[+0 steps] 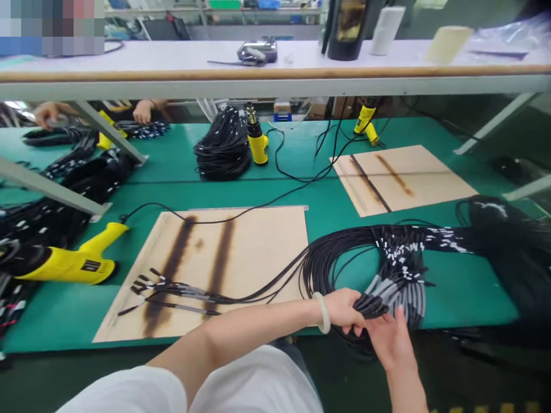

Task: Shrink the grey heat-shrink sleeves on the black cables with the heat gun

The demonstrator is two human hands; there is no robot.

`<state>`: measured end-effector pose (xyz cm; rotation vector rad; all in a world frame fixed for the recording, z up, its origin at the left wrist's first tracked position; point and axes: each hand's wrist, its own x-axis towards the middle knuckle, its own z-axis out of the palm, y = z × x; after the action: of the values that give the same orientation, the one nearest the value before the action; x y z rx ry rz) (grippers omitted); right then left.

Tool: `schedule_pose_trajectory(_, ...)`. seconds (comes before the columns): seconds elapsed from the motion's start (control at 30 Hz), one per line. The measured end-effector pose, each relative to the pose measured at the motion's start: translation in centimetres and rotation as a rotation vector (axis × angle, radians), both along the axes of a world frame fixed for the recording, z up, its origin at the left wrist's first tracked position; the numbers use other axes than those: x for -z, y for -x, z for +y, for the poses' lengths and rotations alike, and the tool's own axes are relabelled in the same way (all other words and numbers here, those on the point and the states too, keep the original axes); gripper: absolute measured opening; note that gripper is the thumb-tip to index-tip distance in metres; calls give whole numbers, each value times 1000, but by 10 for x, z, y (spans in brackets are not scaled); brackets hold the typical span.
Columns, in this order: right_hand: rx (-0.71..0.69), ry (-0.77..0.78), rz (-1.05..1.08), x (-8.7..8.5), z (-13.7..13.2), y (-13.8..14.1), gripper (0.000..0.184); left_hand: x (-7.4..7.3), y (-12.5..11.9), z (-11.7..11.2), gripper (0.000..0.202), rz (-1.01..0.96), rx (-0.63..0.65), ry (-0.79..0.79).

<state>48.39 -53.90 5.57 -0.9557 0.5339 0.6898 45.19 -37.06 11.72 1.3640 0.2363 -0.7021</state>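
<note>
At the table's front edge, my left hand (344, 310), with a pale bangle at the wrist, is closed around the black ends of a bundle of cables (371, 307). My right hand (392, 338) is cupped beside these ends, its thumb raised and apart from the fingers. Some of its fingertips are hidden by the bundle. Grey sleeves (394, 292) and small white labels show on the cables just beyond my hands. To the left, several separate cable ends (172, 289) with grey sections lie across a scorched wooden board (267, 246).
A yellow heat gun (81, 258) lies at the left, and others (258, 143) stand farther back. A coiled cable bundle (224, 146) sits behind the board. Another scorched board (408, 178) lies at the back right. A shelf (275, 83) spans the table. A co-worker's hands (144, 112) show at the far left.
</note>
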Motion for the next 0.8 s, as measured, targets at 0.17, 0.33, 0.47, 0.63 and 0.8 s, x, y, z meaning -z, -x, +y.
schedule_pose_trajectory(0.17,58,-174,22,-18,47,-42,48,-13,20,30,19,-65,20,123)
schedule_pose_trajectory(0.33,104,-260,-79,-28,80,-56,15,-10,32,58,28,-97,39,175)
schedule_pose_trajectory(0.47,82,-311,-130,-47,92,-36,21,-4,52,72,40,-44,101,217)
schedule_pose_trajectory(0.63,18,-311,-238,-80,105,5,40,-1,67,86,45,46,204,364)
schedule_pose_trajectory(0.8,-152,-311,-401,-100,114,40,47,-9,68,80,47,67,140,446)
